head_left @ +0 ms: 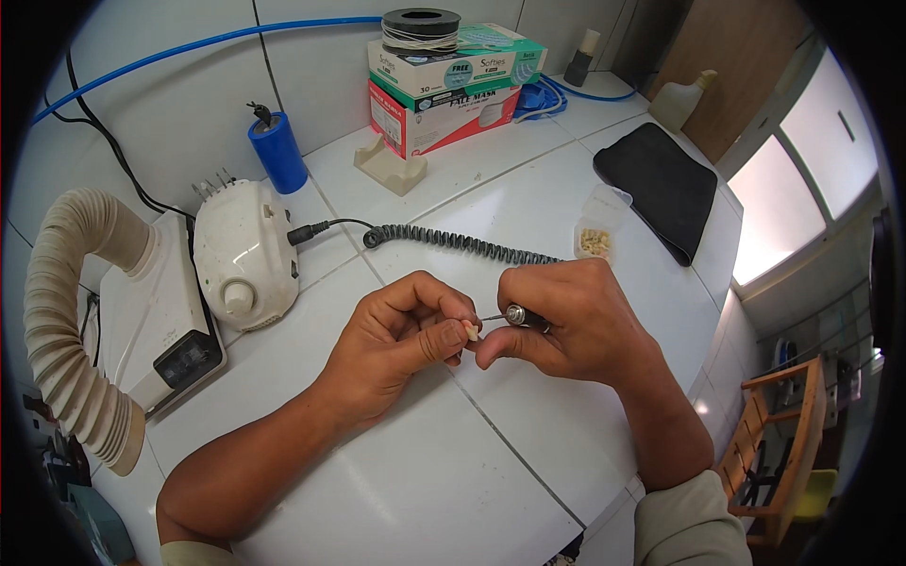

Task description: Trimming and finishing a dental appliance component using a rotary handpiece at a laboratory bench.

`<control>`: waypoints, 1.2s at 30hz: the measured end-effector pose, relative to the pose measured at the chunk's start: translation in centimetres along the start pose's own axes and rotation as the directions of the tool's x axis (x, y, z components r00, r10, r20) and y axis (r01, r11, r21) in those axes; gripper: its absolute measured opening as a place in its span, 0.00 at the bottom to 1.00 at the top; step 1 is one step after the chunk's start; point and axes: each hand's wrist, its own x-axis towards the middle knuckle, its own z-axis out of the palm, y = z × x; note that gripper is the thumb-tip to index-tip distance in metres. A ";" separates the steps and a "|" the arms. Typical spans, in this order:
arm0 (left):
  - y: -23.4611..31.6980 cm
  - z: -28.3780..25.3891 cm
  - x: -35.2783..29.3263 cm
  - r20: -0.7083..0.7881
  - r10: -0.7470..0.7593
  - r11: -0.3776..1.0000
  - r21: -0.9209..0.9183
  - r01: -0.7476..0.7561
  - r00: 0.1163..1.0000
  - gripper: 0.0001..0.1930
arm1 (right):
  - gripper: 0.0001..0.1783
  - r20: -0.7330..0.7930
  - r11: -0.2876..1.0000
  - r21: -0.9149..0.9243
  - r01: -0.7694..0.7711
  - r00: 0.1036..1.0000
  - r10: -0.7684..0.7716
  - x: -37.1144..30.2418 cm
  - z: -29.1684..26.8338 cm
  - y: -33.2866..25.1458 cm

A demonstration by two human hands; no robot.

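Note:
Near the middle of the white tiled table, my left hand (401, 330) pinches a small cream piece with a pinkish edge (472, 331), which looks like a false tooth, between thumb and fingers. My right hand (585, 321) is wrapped round a rotary handpiece (523, 318), its thumb reaching toward the piece. The handpiece's thin metal bit (492, 318) points left and meets or nearly touches the piece; I cannot tell which. A black coiled cord (472, 244) runs from behind my right hand to a white motor control box (243, 269) with a knob.
Left stands a white machine (142, 311) with a ribbed hose (71, 311). Behind are a blue cylinder (279, 156), a beige cradle (389, 168) and stacked mask boxes (444, 118) topped by a wire spool (420, 33). To the right lie a small tub of tooth-like pieces (595, 243) and a black mat (656, 184).

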 end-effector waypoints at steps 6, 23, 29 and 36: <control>-0.1 -0.4 -0.1 0.097 -0.024 1.000 0.000 0.024 0.995 0.07 | 0.31 -0.029 0.999 -0.016 0.035 0.999 -0.036 0.0 -0.3 -0.3; -0.1 -0.4 0.1 0.083 -0.030 0.999 -0.007 0.031 0.996 0.05 | 0.30 -0.028 0.997 -0.075 -0.010 1.000 0.008 -0.1 0.4 -0.5; -0.4 -0.7 0.2 0.079 -0.020 1.000 0.000 0.020 0.997 0.06 | 0.30 0.008 0.997 -0.074 -0.035 0.999 0.036 -0.1 0.4 -0.5; -0.2 -0.4 0.3 0.079 -0.007 1.000 0.017 0.006 0.997 0.05 | 0.31 0.029 0.996 -0.075 -0.050 0.998 0.053 -0.1 0.4 -0.4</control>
